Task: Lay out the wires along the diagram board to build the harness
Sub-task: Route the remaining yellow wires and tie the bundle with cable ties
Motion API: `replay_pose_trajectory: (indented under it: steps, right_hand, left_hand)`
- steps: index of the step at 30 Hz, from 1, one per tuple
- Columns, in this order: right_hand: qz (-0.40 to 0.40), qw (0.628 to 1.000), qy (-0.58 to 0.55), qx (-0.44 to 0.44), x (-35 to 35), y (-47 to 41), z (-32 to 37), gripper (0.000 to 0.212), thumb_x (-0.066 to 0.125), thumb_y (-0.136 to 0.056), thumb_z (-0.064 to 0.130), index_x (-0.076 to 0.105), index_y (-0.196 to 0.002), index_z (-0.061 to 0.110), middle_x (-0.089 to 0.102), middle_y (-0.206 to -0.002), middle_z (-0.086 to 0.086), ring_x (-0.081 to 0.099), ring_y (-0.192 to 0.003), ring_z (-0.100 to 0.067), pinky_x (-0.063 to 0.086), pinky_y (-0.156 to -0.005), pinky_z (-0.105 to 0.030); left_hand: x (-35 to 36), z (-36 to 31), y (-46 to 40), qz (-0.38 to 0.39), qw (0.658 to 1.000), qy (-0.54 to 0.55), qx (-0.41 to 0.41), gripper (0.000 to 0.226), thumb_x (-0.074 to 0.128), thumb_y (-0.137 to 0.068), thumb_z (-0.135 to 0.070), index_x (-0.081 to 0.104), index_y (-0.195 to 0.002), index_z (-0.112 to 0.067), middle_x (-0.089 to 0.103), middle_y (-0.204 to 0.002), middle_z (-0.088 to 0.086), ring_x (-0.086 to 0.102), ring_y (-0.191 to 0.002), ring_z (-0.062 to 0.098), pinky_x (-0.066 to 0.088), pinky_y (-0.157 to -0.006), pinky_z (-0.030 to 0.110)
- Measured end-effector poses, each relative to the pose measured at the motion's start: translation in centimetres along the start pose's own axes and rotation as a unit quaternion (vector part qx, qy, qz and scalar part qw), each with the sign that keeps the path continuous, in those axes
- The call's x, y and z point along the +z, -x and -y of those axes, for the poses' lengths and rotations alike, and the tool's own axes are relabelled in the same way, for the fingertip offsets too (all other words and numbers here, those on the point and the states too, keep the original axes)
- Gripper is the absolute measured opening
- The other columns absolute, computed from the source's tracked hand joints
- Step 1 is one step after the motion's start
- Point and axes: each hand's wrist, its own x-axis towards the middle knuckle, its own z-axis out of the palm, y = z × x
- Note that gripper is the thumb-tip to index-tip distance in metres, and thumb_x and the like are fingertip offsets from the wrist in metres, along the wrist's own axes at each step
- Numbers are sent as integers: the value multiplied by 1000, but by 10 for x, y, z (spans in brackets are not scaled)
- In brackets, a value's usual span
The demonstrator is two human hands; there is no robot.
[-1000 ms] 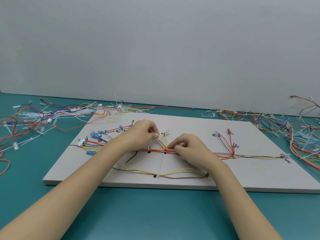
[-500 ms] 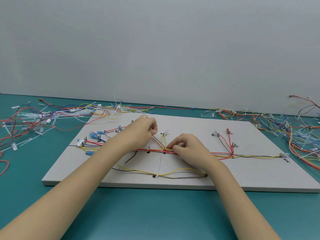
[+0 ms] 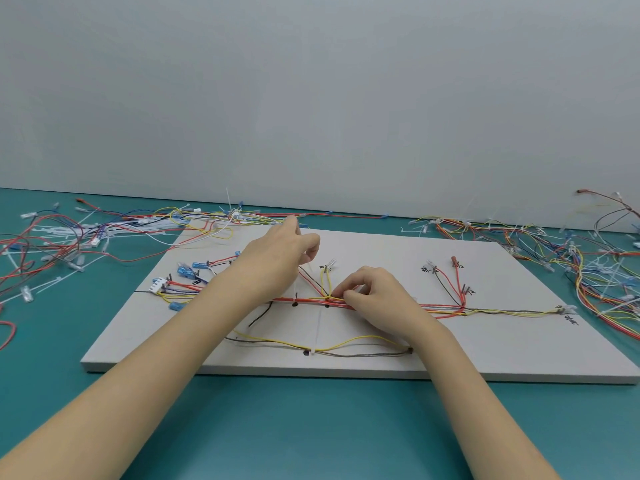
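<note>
Left hand [image 3: 277,261] risen, fingers pinching white tie; right hand [image 3: 374,299] fingers pinch wire bundle [image 3: 308,300] on board [image 3: 519,348].

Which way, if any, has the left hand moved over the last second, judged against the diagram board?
Yes. The left hand has moved away from the person, toward the far edge of the diagram board, pulling a thin white strand it pinches. The right hand has stayed on the wire bundle.

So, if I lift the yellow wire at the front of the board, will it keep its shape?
Probably not. The yellow wire is thin and already lies in loose waves, so it would likely sag. A white tie seems to bind it to the brown wire, so both would likely rise together. It looks very light.
</note>
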Motion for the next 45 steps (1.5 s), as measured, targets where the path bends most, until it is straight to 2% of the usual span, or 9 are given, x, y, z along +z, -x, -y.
replay_pose_trajectory:
  steps: [4, 8, 14, 20, 25, 31, 35, 37, 45]
  right_hand:
    - [-15, 1000, 6, -11, 2, -1, -2, 17, 58, -86, 13, 73, -83, 21, 62, -88, 11, 56, -68, 4, 40, -66, -15]
    - [-95, 993, -31, -58, 7, -3, 0, 6, 66, -88, 23, 71, -91, 23, 61, -94, 8, 54, -65, 2, 42, -67, -16]
    - [-75, 988, -125, -42, 12, -6, 5, 7, 70, -85, 14, 77, -87, 15, 72, -73, 5, 53, -57, -3, 40, -58, -14]
    - [-80, 968, -238, 1, 12, -7, 11, 5, 76, -81, 11, 75, -82, 7, 72, -72, -10, 61, -55, -14, 42, -49, -17]
    - [-72, 967, -241, 32, 15, -9, 11, 4, 73, -81, 5, 73, -78, 2, 70, -69, -13, 61, -57, -18, 43, -52, -25]
    - [-111, 955, -273, 17, 1, -11, 11, 9, 68, -82, -7, 68, -80, 2, 68, -71, -19, 66, -55, -21, 51, -47, -23]
    - [-119, 951, -283, 29, -3, -11, 9, 7, 64, -86, -6, 65, -82, -1, 68, -76, -23, 66, -59, -26, 55, -50, -26]
    - [-107, 949, -296, 32, -2, -10, 10, 7, 62, -89, -4, 65, -83, -1, 69, -76, -22, 66, -58, -24, 57, -51, -26]
    - [-112, 959, -259, 1, 0, -10, 9, 4, 67, -86, -1, 70, -83, 0, 68, -72, -9, 64, -61, -17, 54, -54, -22]
  left_hand:
    - [0, -9, 1, -6, 999, -41, 13, 26, 47, -92, 0, 49, -98, -25, 31, -97, -1, 34, -89, 19, 24, -52, 27]
    - [3, -18, 0, -2, 997, -65, 29, 26, 48, -93, -4, 51, -102, -28, 29, -100, -2, 37, -100, 21, 29, -62, 31]
    - [8, -18, -5, -24, 992, -108, 59, 17, 49, -98, -22, 57, -109, -31, 41, -117, 0, 32, -110, 25, 31, -80, 31]
    - [10, -16, -7, -6, 999, -36, 23, 18, 51, -97, -38, 61, -110, -28, 46, -118, -3, 31, -115, 22, 33, -88, 32]
    - [11, -16, -7, -7, 999, 54, 4, 15, 54, -96, -37, 63, -104, -28, 48, -114, -5, 32, -112, 20, 35, -92, 35]
    - [14, -10, 5, -119, 975, 187, 13, 41, 65, -89, -26, 47, -126, -19, 44, -124, -1, 40, -110, 16, 39, -97, 37]
    - [19, -1, 19, -23, 991, 107, 81, 17, 58, -94, -30, 66, -108, -30, 54, -114, -9, 40, -111, 16, 37, -96, 40]
    - [24, 1, 25, 2, 994, 56, 90, 18, 54, -95, -37, 70, -103, -35, 54, -117, -14, 37, -117, 15, 36, -96, 39]
    - [29, 4, 32, -62, 980, -111, 153, 23, 45, -95, -47, 61, -102, -34, 50, -126, -6, 36, -124, 26, 32, -95, 40]
